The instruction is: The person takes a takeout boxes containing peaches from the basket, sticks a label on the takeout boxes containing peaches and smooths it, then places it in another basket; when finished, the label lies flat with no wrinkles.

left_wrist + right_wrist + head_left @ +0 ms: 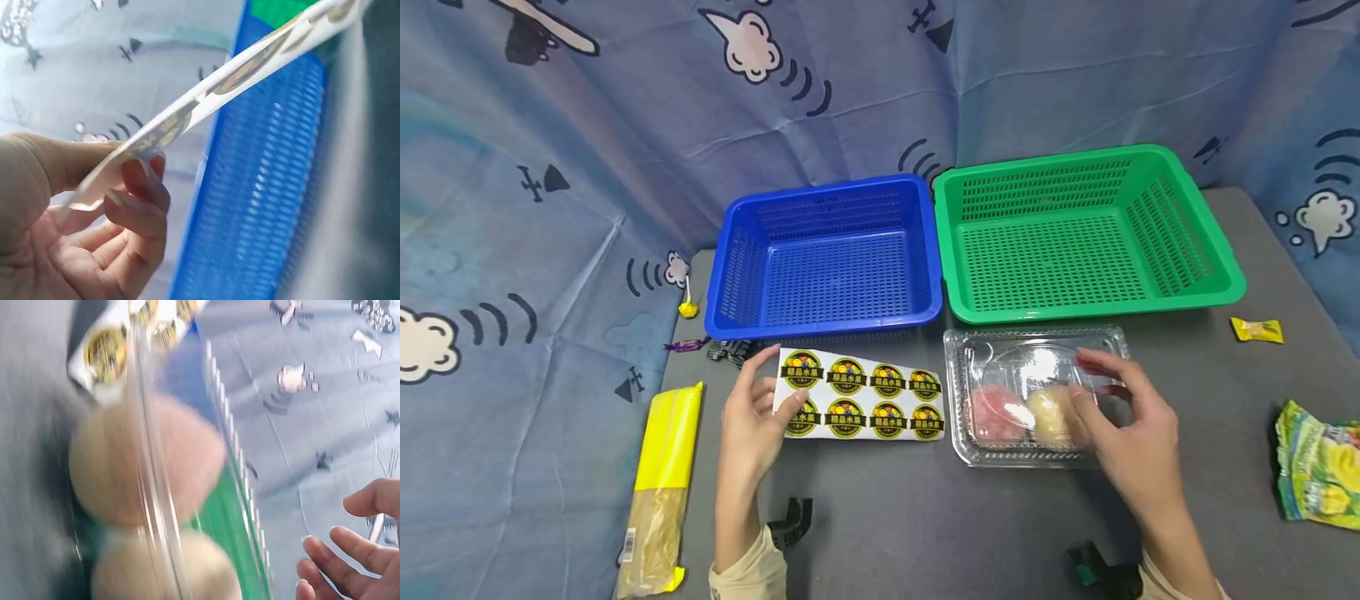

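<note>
My left hand point(751, 421) pinches the left end of a white sheet of stickers point(867, 397) between thumb and fingers. The sheet carries several round black-and-gold fruit labels and stands raised in front of the blue basket. In the left wrist view, the sheet point(206, 100) appears nearly edge-on. A closed clear plastic fruit box point(955, 400) lies to its right, with a pinkish round fruit point(997, 414) and a pale yellow one point(1051, 417) inside. Over the box's right side is my right hand point(1138, 429); its fingers point(347, 550) are spread and relaxed, apart from the box in the right wrist view.
A blue basket point(823, 326) and a green basket point(1097, 308) stand side by side behind. At left lie a yellow packet point(667, 442), a lollipop point(688, 309) and a purple-wrapped candy point(687, 345). A yellow candy point(1257, 330) and a green-yellow bag point(1322, 467) lie at right.
</note>
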Available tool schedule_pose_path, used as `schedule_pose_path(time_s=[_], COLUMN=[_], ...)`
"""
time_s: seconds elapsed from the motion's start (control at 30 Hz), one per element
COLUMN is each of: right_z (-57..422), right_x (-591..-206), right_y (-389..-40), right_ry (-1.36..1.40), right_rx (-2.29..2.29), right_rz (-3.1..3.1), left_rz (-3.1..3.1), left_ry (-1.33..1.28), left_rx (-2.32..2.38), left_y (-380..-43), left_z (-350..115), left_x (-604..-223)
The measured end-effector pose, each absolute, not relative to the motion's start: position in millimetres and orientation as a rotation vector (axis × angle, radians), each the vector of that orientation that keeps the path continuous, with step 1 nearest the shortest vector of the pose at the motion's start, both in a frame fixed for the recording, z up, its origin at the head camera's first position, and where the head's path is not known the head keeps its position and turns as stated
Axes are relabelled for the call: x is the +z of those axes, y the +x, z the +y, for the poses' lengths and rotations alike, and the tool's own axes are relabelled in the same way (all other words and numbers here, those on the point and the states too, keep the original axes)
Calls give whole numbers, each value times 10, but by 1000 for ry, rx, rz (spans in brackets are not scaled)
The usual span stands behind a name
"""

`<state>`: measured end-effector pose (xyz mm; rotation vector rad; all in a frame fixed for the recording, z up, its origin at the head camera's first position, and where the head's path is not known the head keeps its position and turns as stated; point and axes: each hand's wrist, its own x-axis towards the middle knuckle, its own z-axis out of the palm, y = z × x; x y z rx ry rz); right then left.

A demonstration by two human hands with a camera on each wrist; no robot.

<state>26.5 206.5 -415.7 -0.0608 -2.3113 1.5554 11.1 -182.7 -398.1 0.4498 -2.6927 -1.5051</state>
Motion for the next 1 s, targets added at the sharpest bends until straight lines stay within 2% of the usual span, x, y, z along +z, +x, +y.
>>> schedule_pose_path(time_s=[0.37,0.63,1.0], right_z=[1530,1256,1075], right_x=[-4178,-4134,-4012], right_y=[328,381,280], right_ry=[241,342,390], right_rx=[1688,1807,1927], right_rz=[-2288,-2297,-2255], left_rz=[-2505,-2458,-2406], left_ry=[240,126,-5], left_rx=[-1588,-1678,-1792], left_y=[237,308,345], left_z=[-1425,-1162,-936], left_x=[-3703,-3607,-3595])
